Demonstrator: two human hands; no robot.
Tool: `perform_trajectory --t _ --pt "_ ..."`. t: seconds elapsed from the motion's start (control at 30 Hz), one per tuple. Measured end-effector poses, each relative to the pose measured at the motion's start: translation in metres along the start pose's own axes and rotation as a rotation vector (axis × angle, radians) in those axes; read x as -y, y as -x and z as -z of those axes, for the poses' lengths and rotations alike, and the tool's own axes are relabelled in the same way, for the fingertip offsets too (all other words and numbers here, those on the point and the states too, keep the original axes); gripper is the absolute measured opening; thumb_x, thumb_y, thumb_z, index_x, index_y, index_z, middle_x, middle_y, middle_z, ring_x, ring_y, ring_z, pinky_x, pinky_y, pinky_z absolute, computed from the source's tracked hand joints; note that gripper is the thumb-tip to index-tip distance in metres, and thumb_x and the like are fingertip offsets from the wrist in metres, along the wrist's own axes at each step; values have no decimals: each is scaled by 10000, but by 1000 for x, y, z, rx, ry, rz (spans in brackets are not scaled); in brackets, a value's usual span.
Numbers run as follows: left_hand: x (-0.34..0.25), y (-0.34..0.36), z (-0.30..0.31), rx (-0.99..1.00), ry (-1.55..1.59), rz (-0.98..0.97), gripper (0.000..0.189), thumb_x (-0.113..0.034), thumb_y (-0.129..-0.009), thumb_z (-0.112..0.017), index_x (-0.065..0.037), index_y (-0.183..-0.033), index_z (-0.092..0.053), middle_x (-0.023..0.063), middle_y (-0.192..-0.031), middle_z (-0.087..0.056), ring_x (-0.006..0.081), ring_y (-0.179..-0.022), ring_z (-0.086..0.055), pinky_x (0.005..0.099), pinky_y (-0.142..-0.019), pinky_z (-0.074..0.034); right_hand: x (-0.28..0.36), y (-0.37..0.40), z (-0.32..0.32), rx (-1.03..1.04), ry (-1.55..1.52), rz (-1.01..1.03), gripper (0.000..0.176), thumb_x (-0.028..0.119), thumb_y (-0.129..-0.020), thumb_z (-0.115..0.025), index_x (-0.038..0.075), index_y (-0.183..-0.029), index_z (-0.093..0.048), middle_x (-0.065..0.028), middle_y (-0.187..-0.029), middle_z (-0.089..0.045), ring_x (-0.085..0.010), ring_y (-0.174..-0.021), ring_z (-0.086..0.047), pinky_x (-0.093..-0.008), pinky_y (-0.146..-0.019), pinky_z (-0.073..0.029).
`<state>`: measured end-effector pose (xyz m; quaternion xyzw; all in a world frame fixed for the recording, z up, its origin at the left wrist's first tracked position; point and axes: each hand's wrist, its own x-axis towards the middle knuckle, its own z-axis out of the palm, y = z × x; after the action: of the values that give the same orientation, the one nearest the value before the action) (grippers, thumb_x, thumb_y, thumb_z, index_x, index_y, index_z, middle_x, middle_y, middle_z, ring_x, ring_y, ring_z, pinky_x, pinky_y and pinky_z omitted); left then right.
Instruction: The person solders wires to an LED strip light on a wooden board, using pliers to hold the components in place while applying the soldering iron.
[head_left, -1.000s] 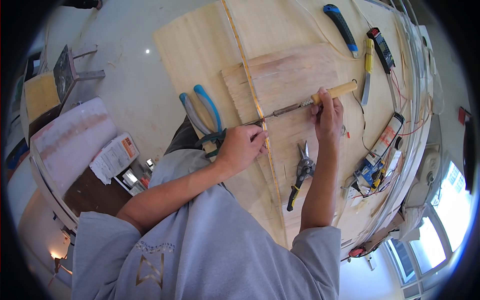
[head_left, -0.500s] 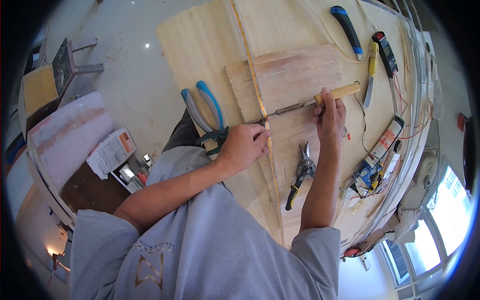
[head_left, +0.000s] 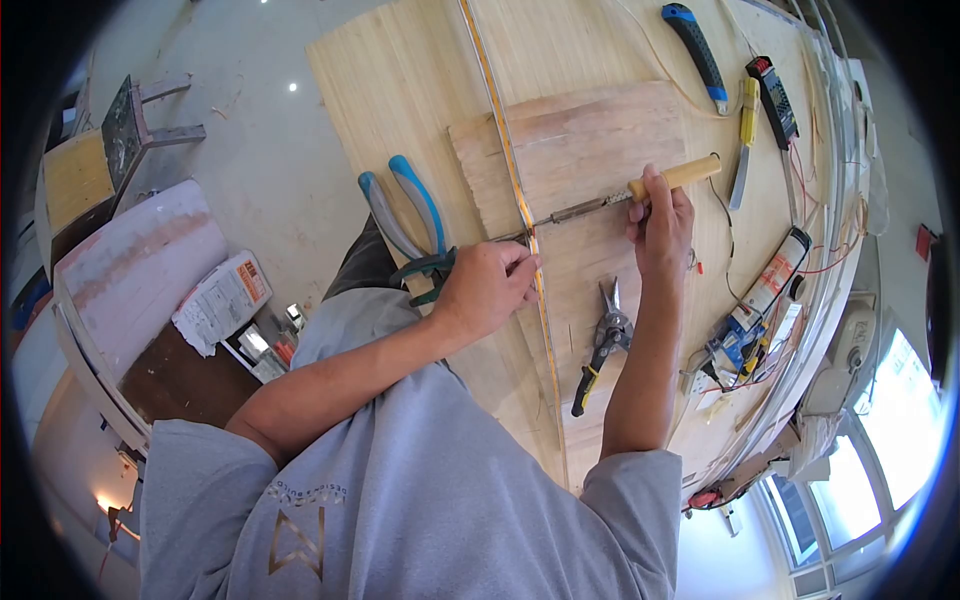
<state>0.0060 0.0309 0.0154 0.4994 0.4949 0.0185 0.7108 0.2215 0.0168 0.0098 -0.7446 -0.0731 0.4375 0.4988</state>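
My right hand [head_left: 662, 222] is closed around the wooden handle [head_left: 682, 176] of a soldering iron, whose metal shaft [head_left: 585, 208] points left. Its tip lies at a long, narrow strip [head_left: 507, 148] with an orange-yellow face. My left hand [head_left: 490, 285] is closed, thumb and fingers pinched at the strip just below the iron's tip. Whatever small part lies between those fingers is hidden. Pliers with blue and grey handles [head_left: 420, 200] rest beside my left hand, their dark head partly behind it. Beneath the strip is a thin wooden board [head_left: 590, 130] on a larger wooden sheet [head_left: 390, 75].
Black-and-yellow snips [head_left: 603, 350] lie right of the strip. Farther right are a blue-black handle [head_left: 697, 55], a yellow cutter [head_left: 748, 115], a black-and-red tool [head_left: 772, 105], a cartridge [head_left: 780, 265] and loose wires. A stool [head_left: 125, 140] and a paper bag [head_left: 222, 303] stand left.
The view has shifted slightly, so the tools and sheet appear a little higher. Both hands keep nearly the same place and hold.
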Motion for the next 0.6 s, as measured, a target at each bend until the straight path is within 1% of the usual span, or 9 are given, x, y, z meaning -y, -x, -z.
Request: perform_trajectory --t 0.27,0.37,0.47,0.6 --pt "2 0 -1 -7 30 1 218 -119 -921 -569 70 -850 -650 99 -681 -671 125 -613 -671 241 -562 -540 2 -1 -1 -19 29 -31 262 287 -903 -616 60 -792 -546 2 -545 -482 -79 -396 -424 -224 -348 -303" --pt "-1 0 -1 0 23 9 217 -120 -922 -568 68 -850 -649 98 -683 -672 125 -613 -671 241 -562 -540 3 0 -1 -9 26 -47 273 309 -888 -642 79 -781 -541 13 -562 -457 -68 -415 -414 -202 -349 -321" --pt "0 0 -1 -4 31 4 218 -123 -923 -568 66 -848 -649 96 -686 -672 125 -614 -672 241 -561 -539 0 -3 1 -12 18 -35 266 288 -906 -616 60 -791 -543 -1 -540 -481 -82 -388 -426 -227 -344 -296" --pt "0 0 -2 -4 40 13 221 -126 -924 -568 65 -846 -649 93 -686 -672 124 -615 -672 241 -559 -539 1 -3 0 -10 10 -36 263 286 -907 -614 60 -792 -544 -1 -539 -482 -84 -388 -430 -225 -341 -292"
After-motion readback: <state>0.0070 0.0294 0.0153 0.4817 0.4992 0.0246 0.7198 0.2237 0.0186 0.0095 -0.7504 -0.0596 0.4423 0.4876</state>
